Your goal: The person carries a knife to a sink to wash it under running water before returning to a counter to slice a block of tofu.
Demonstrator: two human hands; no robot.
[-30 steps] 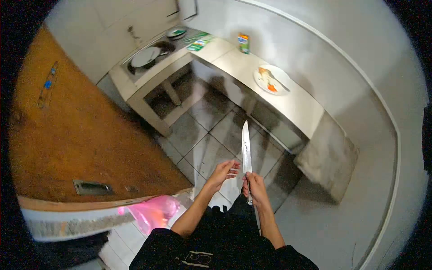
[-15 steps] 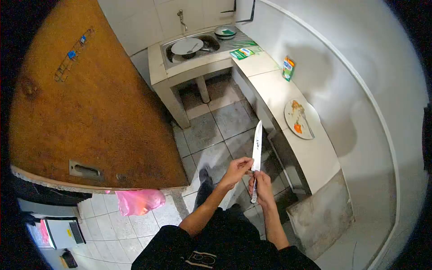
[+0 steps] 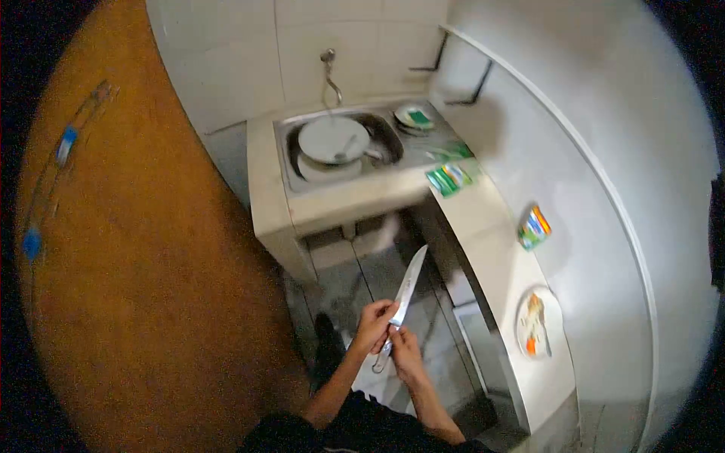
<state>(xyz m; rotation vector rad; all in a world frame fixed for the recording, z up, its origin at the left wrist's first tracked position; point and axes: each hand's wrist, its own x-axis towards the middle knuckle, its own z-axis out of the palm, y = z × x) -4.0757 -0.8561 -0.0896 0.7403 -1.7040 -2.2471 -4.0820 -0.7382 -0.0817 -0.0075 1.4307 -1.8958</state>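
Observation:
A large kitchen knife [image 3: 411, 281] is held in front of my body, its blade slanting up and away to the right. My right hand [image 3: 406, 355] is closed on the handle, whose butt end sticks out below the fingers. The fingers of my left hand [image 3: 374, 325] are closed at the base of the blade, near where it meets the handle. Both hands are over the floor, short of the sink and to the left of the side counter. The fingertips partly hide the join of blade and handle.
Ahead, the steel sink [image 3: 291, 170] holds a white plate [image 3: 325, 140] and other dishes under a tap [image 3: 330, 75]. Two green packets, one lying [image 3: 448, 180] and one upright [image 3: 535, 228], and a plate with food scraps [image 3: 557, 321] occupy the counter. A brown door [image 3: 151, 249] stands left.
The sink and counter now appear nearer, and the door fills more of the left side. My hands and the knife have shifted left, the blade tilting further right. Both hands keep hold.

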